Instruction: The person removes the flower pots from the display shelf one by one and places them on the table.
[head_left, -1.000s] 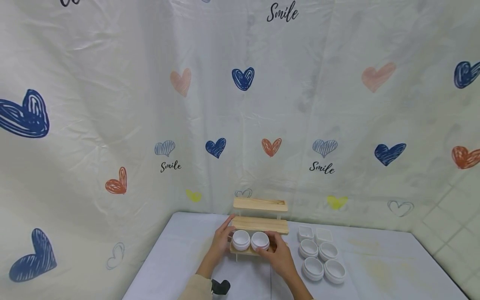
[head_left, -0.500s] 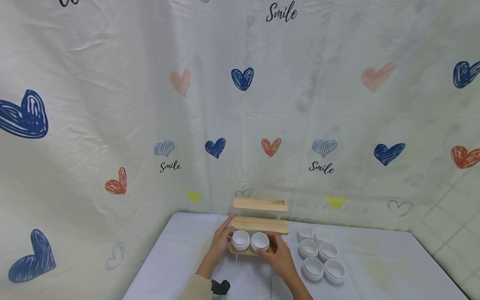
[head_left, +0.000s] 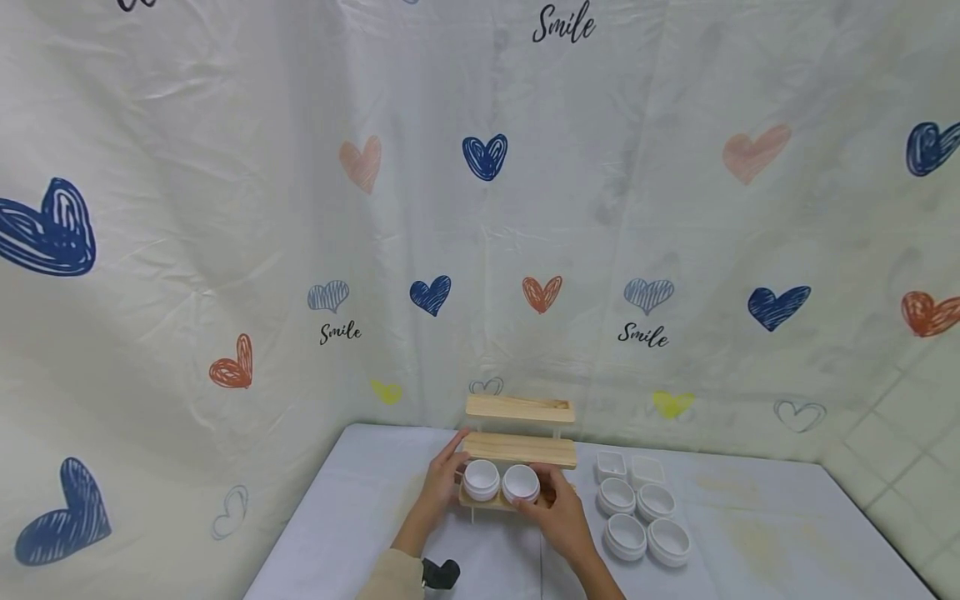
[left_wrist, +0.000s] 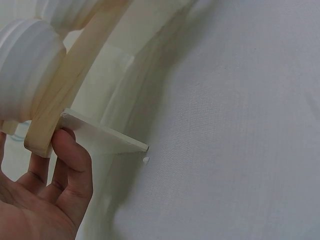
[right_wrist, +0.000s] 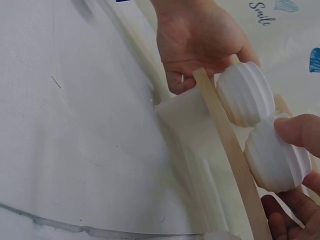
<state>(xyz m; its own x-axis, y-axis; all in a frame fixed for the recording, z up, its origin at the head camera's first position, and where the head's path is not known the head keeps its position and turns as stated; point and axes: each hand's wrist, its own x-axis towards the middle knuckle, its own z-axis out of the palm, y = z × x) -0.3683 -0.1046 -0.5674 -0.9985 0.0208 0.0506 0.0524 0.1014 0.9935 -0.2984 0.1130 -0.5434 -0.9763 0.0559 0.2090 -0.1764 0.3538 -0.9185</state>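
Observation:
A three-step wooden display stand (head_left: 520,450) with pale upright supports stands near the back of the table. Two white ribbed bowls (head_left: 482,480) sit side by side on its lowest step. My left hand (head_left: 437,490) grips the left end of the stand, its fingers curled at the board (left_wrist: 75,75) and support panel (left_wrist: 102,132). With thumb and fingers around it, my right hand (head_left: 561,512) holds the right-hand bowl (right_wrist: 277,155), which rests on the step against its neighbour. Part of the lowest step is hidden behind my right hand.
Right of the stand, several white round bowls (head_left: 626,535) are grouped with two small square dishes (head_left: 611,465) behind them. A heart-printed curtain (head_left: 570,208) hangs behind the table (head_left: 750,525). A dark strap piece (head_left: 441,575) shows by my left wrist.

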